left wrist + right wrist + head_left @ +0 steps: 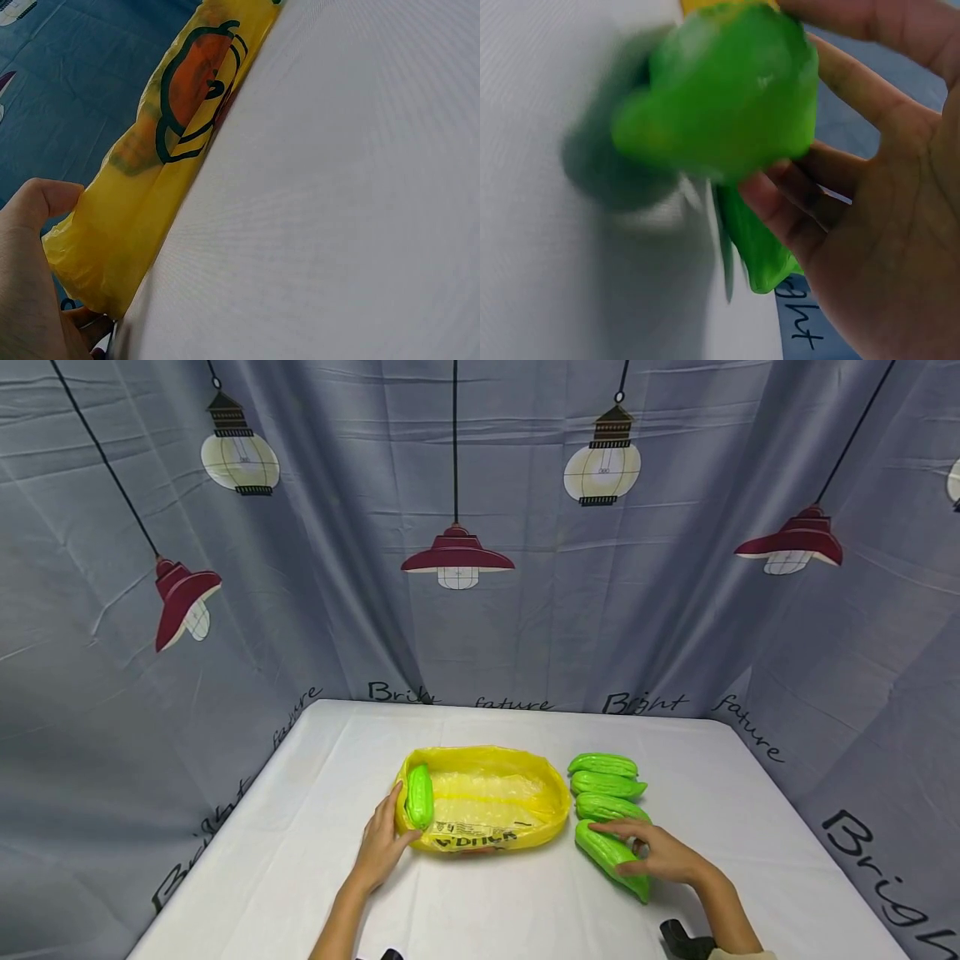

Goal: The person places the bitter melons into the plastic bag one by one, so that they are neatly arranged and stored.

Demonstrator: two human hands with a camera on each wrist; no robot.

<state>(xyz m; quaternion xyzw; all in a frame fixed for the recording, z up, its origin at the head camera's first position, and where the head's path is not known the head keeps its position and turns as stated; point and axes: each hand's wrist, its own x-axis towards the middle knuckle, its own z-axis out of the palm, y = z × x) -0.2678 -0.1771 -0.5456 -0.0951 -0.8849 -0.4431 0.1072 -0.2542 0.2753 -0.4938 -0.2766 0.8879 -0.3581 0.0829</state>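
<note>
An opened yellow plastic bag (498, 753) with dark print lies mid-table, its mouth spread wide. One green gourd (420, 797) is inside at the left end. My left hand (378, 847) holds the bag's left corner, thumb at the front and fingers along the side; the left wrist view shows the thumb (56, 196) against the plastic. To the right of the bag, my right hand (663, 857) grips the nearest green gourd (596, 847) from its right side, thumb near one end and fingers over the other. In the right wrist view the gourd (727, 97) casts a shadow beside it.
Three more green gourds line up behind the held one: a near one (611, 807), a middle one (607, 785) and a far one (603, 766). A white cloth covers the table (480, 910). Grey-blue curtains (495, 635) printed with lamps surround it.
</note>
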